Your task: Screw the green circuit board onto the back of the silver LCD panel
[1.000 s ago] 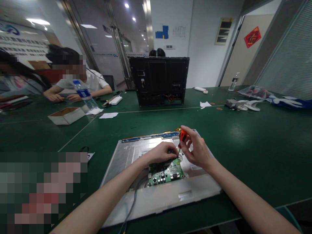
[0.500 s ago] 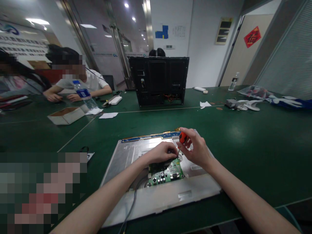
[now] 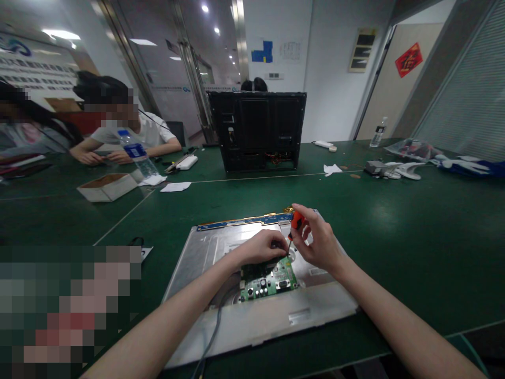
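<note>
My right hand (image 3: pixel 315 239) is closed around the orange-and-black handle of a screwdriver (image 3: pixel 296 221). Its shaft points down to the upper right corner of a green circuit board (image 3: pixel 272 281). My left hand (image 3: pixel 266 246) rests over the board's top edge, fingers curled together by the screwdriver tip; what they pinch, if anything, is hidden. The board lies on the metal back of a flat display panel (image 3: pixel 315 305), which has a blue circuit strip (image 3: pixel 244 222) along its far edge. A grey cable (image 3: pixel 215 331) runs from beside the board toward me.
Across the green table (image 3: pixel 414 226) stands a black monitor housing (image 3: pixel 258 131). To the left are an open cardboard box (image 3: pixel 106 189), a water bottle (image 3: pixel 139 152) and a seated person (image 3: pixel 145 129). White gloves (image 3: pixel 402 169) and a plastic bag (image 3: pixel 414 148) lie at right.
The screwdriver handle and my right fingers have shifted very slightly, with the tip staying at the board's corner. My left hand keeps its place.
</note>
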`<state>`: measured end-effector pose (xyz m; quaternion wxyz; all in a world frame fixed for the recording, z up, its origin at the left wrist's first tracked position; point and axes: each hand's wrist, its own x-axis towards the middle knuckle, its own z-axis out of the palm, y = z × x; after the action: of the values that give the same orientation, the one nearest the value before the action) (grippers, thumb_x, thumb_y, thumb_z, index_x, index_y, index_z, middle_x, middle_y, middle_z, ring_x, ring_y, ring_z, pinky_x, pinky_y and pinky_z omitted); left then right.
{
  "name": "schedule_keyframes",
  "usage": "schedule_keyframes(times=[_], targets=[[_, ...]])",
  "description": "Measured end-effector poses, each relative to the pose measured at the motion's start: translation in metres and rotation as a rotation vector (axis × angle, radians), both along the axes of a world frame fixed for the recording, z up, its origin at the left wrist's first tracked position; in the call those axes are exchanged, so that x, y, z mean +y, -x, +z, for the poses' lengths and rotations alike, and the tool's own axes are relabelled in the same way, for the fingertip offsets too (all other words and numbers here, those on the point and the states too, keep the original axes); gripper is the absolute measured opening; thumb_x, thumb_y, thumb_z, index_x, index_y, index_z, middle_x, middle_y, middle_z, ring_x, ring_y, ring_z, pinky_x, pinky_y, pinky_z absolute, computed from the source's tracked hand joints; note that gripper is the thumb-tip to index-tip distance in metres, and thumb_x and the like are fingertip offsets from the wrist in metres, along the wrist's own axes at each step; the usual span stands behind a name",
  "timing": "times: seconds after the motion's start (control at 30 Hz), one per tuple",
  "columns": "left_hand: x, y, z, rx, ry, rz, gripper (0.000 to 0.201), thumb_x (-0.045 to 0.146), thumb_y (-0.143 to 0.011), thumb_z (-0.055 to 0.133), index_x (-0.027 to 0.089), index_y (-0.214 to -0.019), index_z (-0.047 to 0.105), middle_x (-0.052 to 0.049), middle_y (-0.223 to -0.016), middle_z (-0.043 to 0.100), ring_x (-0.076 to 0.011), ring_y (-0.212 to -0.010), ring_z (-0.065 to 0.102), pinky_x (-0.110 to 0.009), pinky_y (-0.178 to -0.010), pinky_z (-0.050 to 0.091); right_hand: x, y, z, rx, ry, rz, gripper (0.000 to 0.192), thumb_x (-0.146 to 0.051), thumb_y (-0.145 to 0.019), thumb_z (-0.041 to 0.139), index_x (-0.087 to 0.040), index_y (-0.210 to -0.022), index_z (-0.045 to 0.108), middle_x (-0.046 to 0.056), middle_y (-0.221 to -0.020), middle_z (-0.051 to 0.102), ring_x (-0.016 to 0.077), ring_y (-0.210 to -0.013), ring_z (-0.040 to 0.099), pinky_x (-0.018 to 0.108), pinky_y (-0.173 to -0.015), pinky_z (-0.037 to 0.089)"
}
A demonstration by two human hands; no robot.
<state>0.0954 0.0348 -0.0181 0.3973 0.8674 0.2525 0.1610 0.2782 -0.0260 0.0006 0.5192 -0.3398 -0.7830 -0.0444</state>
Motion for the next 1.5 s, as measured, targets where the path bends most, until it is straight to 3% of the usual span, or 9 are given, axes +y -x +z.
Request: schedule_keyframes(times=[0.37,0.73,1.1,1.27,1.5], targets=[[-0.0016,-0.0003,0.0008,0.007,-0.02,0.017,0.008,0.008,-0.077,0.065,0.013,-0.081,0.07,0.0,-0.078,0.067,-0.0152,-0.075,0.061,-0.022,-0.072,0.046,0.001,0.0004,-0.0003,-0.002,-0.009,-0.019,0.049,-0.019,-0.092,0.053,-0.028,-0.138,0.038,-0.001,-0.086,0.057,0.0097,-0.058,0.055,0.019,-0.049,0.049],[-0.0005,0.0,0.0009,0.024,-0.019,0.006,0.007,0.013,-0.078,0.065,0.013,-0.082,0.071,0.0,-0.077,0.068,-0.0151,-0.073,0.06,-0.021,-0.07,0.046,-0.0006,0.0,0.0026,-0.015,0.003,0.007,0.058,-0.017,-0.092,0.05,-0.027,-0.147,0.031,0.001,-0.087,0.06,0.0104,-0.058,0.056,0.021,-0.049,0.05],[-0.0011,-0.0002,0.001,0.012,-0.018,0.013,0.009,0.009,-0.077,0.064,0.013,-0.081,0.071,-0.001,-0.079,0.069,-0.0157,-0.075,0.061,-0.023,-0.072,0.046,0.0019,-0.0012,-0.0012,0.005,-0.008,-0.027,0.049,-0.022,-0.092,0.056,-0.028,-0.138,0.039,-0.001,-0.085,0.058,0.0089,-0.056,0.054,0.019,-0.047,0.048],[-0.0013,0.0001,0.0014,0.008,-0.014,0.007,0.01,0.008,-0.078,0.064,0.013,-0.081,0.071,-0.002,-0.083,0.069,-0.0159,-0.077,0.063,-0.023,-0.074,0.046,0.0013,-0.0031,0.0011,0.004,-0.013,-0.106,0.045,-0.026,-0.09,0.064,-0.029,-0.132,0.048,-0.001,-0.087,0.057,0.0084,-0.054,0.051,0.021,-0.048,0.047],[0.0,-0.0017,0.0015,0.023,-0.017,0.019,0.007,0.008,-0.077,0.066,0.013,-0.079,0.071,0.0,-0.076,0.067,-0.0144,-0.071,0.06,-0.022,-0.07,0.046,-0.0002,0.0012,0.0017,0.028,0.017,-0.031,0.052,-0.019,-0.092,0.056,-0.028,-0.14,0.039,0.0,-0.089,0.062,0.0094,-0.057,0.057,0.021,-0.048,0.05]])
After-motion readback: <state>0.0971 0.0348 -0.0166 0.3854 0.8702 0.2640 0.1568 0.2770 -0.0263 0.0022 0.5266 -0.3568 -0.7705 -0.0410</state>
